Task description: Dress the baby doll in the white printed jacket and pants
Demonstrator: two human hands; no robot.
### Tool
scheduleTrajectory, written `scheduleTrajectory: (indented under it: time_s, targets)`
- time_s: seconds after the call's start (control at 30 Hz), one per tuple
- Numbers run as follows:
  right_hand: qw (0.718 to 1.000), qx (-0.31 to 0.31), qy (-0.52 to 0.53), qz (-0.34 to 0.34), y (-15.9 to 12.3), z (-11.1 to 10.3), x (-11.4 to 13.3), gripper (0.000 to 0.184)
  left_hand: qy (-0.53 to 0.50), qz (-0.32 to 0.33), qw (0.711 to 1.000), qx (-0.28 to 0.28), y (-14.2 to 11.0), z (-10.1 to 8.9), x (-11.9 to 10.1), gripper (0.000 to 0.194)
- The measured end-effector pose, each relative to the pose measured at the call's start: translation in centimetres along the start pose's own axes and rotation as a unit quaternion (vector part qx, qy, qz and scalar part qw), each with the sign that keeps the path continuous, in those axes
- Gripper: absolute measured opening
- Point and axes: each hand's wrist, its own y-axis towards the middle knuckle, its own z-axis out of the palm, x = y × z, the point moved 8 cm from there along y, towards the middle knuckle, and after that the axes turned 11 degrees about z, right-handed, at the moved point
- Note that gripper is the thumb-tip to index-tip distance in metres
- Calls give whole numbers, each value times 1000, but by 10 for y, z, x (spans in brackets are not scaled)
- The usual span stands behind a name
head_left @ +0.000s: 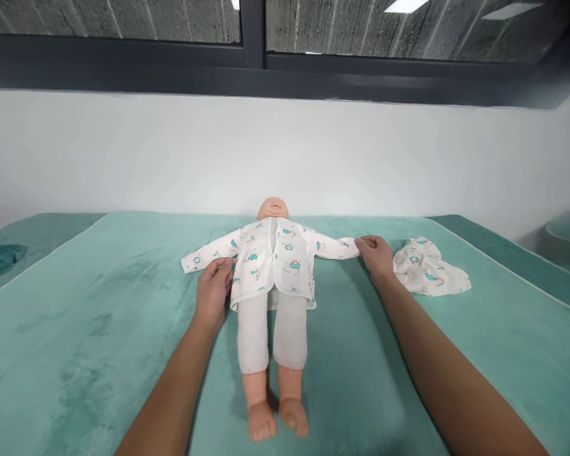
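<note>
A baby doll [272, 297] in a printed jacket [270, 259] lies face up at the frame's centre on a teal plush mat [99, 316], below a white wall [123, 152] and dark-framed window [251, 63]. The left hand [213, 288] pinches one sleeve; the right hand [375, 254] pinches the other cuff. Folded printed pants [430, 269] lie centre-right.

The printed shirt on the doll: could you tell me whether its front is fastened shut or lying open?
Fastened shut. The printed shirt lies closed down the doll chest, front edges meeting along the middle, sleeves spread sideways.
</note>
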Motion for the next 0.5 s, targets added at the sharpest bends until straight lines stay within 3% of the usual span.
scheduleTrajectory:
  time_s: [0.2,0.37,0.5]
  targets:
    - [995,-35,90,-2,5,-19,-12,49,18,4,1000,-3,-2,-1,0,20]
    - [995,-99,25,5,0,-33,-19,43,34,19,999,-4,-1,-2,-3,19]
    - [993,-98,-49,-43,-28,-40,-2,37,37,31,999,3,0,-3,-4,20]
